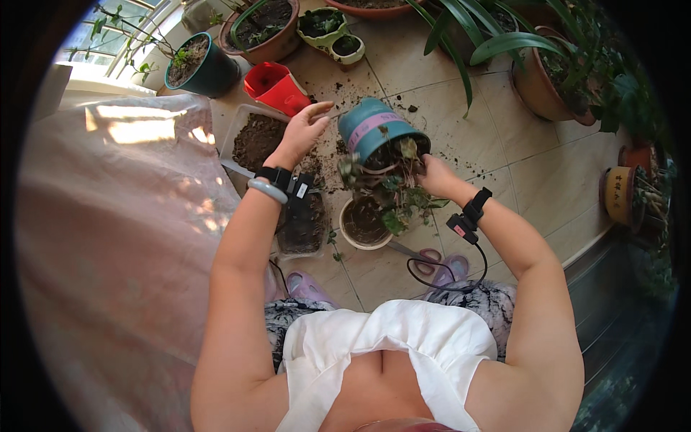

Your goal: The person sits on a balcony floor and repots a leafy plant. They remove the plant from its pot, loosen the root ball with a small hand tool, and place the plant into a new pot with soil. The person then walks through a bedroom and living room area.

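Note:
A teal plastic flowerpot (359,116) with a pink lettered band is tipped on its side, mouth towards me. From its mouth hangs a leafy plant (397,186) with some withered leaves. My right hand (436,175) grips the pot at the right of its rim; its fingertips are hidden. Left of the pot, my left hand (302,132) is empty with fingers apart, close to a red plastic pot (270,86). Below the hanging leaves stands a round cream pot (366,222) with soil inside.
Soil fills a clear tray (259,141) and a second container (302,224). Scissors (429,259) lie near my right shoe. Potted plants line the far side and right; a green pot (201,65) stands by the window. A pink cloth (119,227) covers the left. Loose soil dots the tiles.

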`<action>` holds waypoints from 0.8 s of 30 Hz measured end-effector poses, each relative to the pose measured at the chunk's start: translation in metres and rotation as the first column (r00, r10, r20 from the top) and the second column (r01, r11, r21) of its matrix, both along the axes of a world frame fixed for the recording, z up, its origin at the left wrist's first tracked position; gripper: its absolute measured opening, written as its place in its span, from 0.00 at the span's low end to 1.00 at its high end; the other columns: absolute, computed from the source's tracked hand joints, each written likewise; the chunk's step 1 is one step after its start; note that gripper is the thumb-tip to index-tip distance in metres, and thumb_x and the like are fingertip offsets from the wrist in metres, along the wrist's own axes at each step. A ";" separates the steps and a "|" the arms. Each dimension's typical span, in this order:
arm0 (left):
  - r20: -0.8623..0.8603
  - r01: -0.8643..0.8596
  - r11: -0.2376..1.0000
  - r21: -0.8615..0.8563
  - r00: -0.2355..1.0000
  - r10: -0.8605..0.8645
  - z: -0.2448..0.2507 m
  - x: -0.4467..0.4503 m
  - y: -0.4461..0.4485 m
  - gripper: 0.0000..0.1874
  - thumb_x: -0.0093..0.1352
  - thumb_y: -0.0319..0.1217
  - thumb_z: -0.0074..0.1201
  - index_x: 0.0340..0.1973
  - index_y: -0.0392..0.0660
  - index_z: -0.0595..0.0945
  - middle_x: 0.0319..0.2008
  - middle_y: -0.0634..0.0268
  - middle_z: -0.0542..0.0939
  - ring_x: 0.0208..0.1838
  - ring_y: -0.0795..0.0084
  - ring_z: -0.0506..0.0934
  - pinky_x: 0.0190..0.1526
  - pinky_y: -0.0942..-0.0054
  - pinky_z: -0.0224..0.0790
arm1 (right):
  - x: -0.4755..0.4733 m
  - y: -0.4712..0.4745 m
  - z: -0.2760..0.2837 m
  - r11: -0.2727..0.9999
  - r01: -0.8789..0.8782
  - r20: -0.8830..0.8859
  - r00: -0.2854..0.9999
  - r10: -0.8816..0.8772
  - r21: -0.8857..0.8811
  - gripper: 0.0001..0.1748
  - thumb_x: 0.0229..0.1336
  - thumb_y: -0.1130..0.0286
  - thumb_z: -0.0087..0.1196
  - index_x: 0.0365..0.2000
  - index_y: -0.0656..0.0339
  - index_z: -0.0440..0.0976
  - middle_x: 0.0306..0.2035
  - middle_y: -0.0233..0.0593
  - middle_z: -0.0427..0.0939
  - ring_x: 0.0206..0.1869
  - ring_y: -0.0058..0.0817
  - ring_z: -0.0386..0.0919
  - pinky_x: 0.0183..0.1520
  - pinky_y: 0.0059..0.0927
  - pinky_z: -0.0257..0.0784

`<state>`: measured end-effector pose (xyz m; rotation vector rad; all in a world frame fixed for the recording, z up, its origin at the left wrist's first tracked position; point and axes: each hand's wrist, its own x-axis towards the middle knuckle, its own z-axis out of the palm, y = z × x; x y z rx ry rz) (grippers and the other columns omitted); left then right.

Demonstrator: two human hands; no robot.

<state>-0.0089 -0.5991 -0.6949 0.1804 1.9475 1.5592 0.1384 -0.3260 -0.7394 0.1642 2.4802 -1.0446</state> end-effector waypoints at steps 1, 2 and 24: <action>-0.033 0.097 0.995 -0.006 0.995 -0.097 -0.001 0.000 0.008 0.26 0.67 0.35 0.49 0.60 0.46 0.65 0.55 0.60 0.69 0.57 0.66 0.67 0.57 0.70 0.60 | 0.001 0.001 -0.005 1.000 -0.012 0.018 1.000 0.012 -0.013 0.17 0.44 0.72 0.54 0.34 0.75 0.69 0.34 0.63 0.74 0.41 0.55 0.72 0.43 0.43 0.69; -0.092 0.183 0.983 0.011 0.979 -0.182 -0.003 -0.003 0.017 0.30 0.65 0.39 0.51 0.61 0.44 0.63 0.57 0.57 0.67 0.59 0.64 0.65 0.58 0.69 0.58 | -0.001 0.003 -0.010 1.000 -0.023 0.040 0.999 0.023 -0.015 0.17 0.44 0.73 0.53 0.35 0.75 0.69 0.34 0.63 0.74 0.41 0.55 0.72 0.43 0.43 0.69; -0.056 0.107 0.802 -0.587 0.984 -0.172 -0.018 -0.009 0.076 0.23 0.60 0.35 0.58 0.47 0.36 0.76 0.41 0.54 0.78 0.45 0.67 0.75 0.47 0.72 0.66 | -0.011 0.020 0.009 0.976 -0.188 -0.029 0.981 0.192 0.105 0.10 0.46 0.80 0.45 0.33 0.68 0.65 0.34 0.55 0.75 0.40 0.53 0.73 0.39 0.45 0.69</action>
